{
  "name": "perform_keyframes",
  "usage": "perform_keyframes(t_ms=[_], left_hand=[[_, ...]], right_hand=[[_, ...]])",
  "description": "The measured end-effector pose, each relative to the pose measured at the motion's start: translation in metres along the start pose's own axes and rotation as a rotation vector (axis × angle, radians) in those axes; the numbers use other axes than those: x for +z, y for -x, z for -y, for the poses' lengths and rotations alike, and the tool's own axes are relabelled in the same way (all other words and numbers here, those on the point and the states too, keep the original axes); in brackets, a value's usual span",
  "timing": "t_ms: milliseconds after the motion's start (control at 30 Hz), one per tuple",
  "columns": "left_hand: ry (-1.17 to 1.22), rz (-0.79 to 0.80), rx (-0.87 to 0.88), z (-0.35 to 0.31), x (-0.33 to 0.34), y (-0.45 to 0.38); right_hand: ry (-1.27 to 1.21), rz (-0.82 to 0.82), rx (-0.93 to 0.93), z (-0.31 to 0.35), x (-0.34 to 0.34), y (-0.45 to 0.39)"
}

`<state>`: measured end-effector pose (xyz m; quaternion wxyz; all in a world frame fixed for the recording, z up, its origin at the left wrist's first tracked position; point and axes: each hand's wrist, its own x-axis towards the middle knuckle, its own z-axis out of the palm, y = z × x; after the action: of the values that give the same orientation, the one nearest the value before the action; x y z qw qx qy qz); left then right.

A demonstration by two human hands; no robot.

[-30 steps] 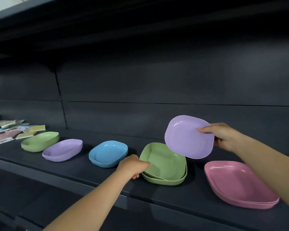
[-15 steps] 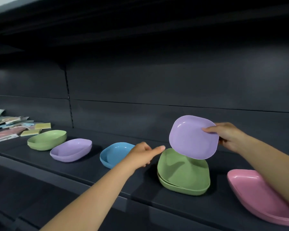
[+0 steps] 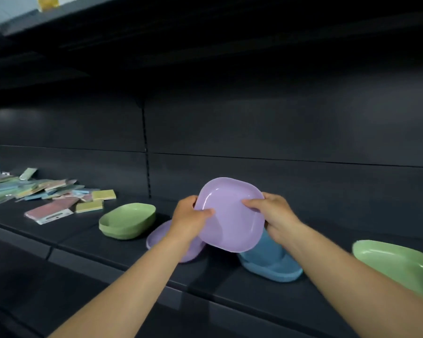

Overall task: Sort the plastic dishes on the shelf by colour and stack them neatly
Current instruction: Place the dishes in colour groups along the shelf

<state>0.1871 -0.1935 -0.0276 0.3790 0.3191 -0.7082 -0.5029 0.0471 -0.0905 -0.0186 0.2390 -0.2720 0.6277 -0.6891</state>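
A purple plate (image 3: pixel 230 215) is held tilted above the dark shelf (image 3: pixel 83 240), face towards me. My left hand (image 3: pixel 189 217) grips its left edge with the thumb on the face. My right hand (image 3: pixel 273 213) grips its right edge the same way. Below it, a second purple dish (image 3: pixel 158 237) lies on the shelf, partly hidden by my left forearm. A blue dish (image 3: pixel 271 264) sits under my right wrist. A green bowl (image 3: pixel 127 220) stands to the left, and a green plate (image 3: pixel 398 262) lies at the far right edge.
A loose pile of coloured packets (image 3: pixel 47 196) covers the shelf's left end. The dark back panel (image 3: pixel 254 132) rises close behind the dishes, and an upper shelf (image 3: pixel 156 32) overhangs them. The shelf's front lip (image 3: pixel 108 262) runs diagonally below my arms.
My left hand has let go of the green stack and taken the purple plate's left edge. The plate has travelled left, over the other purple dish, and my view has swung left.
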Motion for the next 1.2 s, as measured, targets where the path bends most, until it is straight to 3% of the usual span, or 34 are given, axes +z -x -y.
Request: perform_keyframes(t_ms=[167,300,467,700,1100,1200], left_hand=[[-0.121,-0.020,-0.050,0.043,-0.066,-0.036],[-0.219,0.019,-0.045,0.074,-0.086,-0.056],[-0.335,0.065,0.050,0.097,-0.086,-0.065],[-0.001,0.191,-0.102,0.109,-0.090,-0.060],[-0.057,0.334,-0.125,0.116,-0.094,-0.079],[-0.188,0.399,-0.111,0.108,-0.095,-0.083]], right_hand=[[-0.015,-0.087,0.042,-0.042,0.091,-0.007],[0.099,-0.135,0.013,-0.063,0.119,-0.015],[0.226,-0.177,-0.017,-0.078,0.126,-0.015],[0.208,-0.050,0.082,-0.090,0.119,-0.019],[0.330,0.053,0.089,-0.090,0.114,-0.024],[0.388,0.044,0.120,-0.086,0.114,-0.025]])
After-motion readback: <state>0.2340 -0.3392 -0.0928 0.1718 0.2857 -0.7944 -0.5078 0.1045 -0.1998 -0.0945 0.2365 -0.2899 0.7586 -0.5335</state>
